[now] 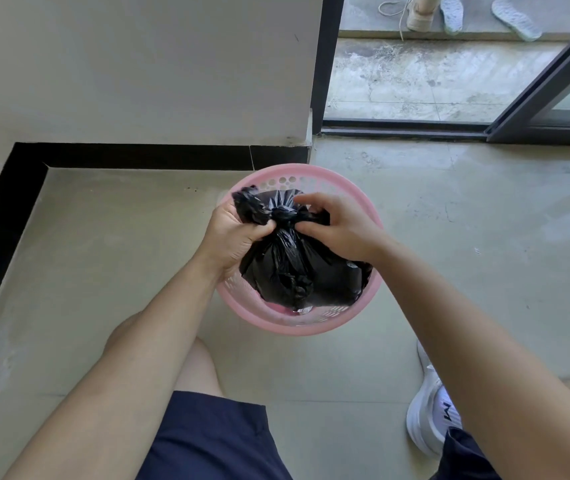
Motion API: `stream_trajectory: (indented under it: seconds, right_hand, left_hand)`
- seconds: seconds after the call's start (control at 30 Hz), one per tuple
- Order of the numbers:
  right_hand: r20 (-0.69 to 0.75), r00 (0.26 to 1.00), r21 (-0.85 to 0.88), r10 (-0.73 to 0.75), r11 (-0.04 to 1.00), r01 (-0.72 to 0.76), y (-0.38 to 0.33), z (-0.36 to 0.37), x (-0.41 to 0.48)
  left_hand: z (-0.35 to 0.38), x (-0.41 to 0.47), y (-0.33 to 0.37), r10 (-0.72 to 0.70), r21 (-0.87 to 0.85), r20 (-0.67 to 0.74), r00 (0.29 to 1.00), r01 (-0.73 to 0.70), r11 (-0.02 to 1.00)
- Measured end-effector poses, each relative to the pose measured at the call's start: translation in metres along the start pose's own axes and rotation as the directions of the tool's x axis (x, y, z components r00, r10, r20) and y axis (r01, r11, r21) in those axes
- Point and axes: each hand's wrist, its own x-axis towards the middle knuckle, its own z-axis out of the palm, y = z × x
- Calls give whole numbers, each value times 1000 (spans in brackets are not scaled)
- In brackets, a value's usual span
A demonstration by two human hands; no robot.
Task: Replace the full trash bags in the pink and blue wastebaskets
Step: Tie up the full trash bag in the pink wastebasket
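Gripping the bag (297, 271) beside its knot, left hand (231, 237) and right hand (340, 230) hide most of the basket (287, 170) interior.

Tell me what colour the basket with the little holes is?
The basket is pink, best seen in the head view, under the black trash bag.
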Motion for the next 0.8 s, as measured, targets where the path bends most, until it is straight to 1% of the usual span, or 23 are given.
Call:
stream_trajectory:
  seconds: [0.03, 0.1, 0.17, 0.2, 0.27, 0.37, 0.43, 0.5, 0.57, 0.6, 0.63, 0.67, 0.7, 0.73, 0.8]
  right_hand:
    - [-9, 1000, 37, -18, 999, 18, 2, 4, -1]
    - [-30, 998, 104, -63, 992, 66, 6, 13, -3]
    - [-76, 993, 144, -89, 985, 100, 8, 19, -4]
    - [-103, 991, 162, -86, 982, 102, 9, 21, -5]
    - [-144, 988, 177, -63, 980, 88, 10, 22, -6]
    - [-130, 990, 207, -54, 975, 81, 7, 24, -7]
    - [-120, 990, 203, -71, 975, 94, 5, 25, -7]
    - [-131, 987, 176, -97, 977, 119, 4, 25, -6]
    - [-146, 984, 164, -102, 978, 126, 4, 25, -5]
    - [-148, 984, 172, -98, 977, 123, 5, 25, -4]
    - [-148, 984, 182, -94, 976, 121, 7, 25, -3]
    - [-150, 984, 187, -92, 975, 119, 8, 26, -3]
    - [-154, 984, 190, -91, 975, 120, 9, 26, -2]
    - [-160, 983, 194, -91, 974, 121, 9, 27, -3]
    - [-178, 980, 209, -86, 970, 123, 10, 29, -4]
  left_hand:
    - [1, -1, -3, 22, 21, -25, 999, -21, 1000]
    - [2, -2, -10, 39, 36, -148, 988, -34, 999]
    - [2, -4, -15, 62, 104, -315, 947, -30, 994]
    - [1, -4, -17, 89, 161, -372, 924, -30, 987]
    - [3, -6, -19, 178, 313, -390, 903, -52, 948]
    - [6, -10, -22, 271, 482, -378, 885, -62, 874]
    - [6, -11, -24, 289, 520, -387, 875, -52, 852]
    - [7, -12, -24, 246, 504, -388, 888, -19, 863]
    - [10, -11, -23, 174, 427, -399, 900, 15, 904]
    - [10, -10, -23, 108, 323, -410, 906, 34, 946]
    - [11, -10, -22, 26, 175, -405, 914, 50, 983]
    - [11, -10, -20, -55, 12, -376, 925, 64, 998]
    - [11, -10, -19, -125, -130, -331, 935, 86, 988]
    - [11, -10, -17, -181, -226, -288, 940, 117, 967]
    - [12, -11, -15, -251, -317, -233, 939, 171, 933]
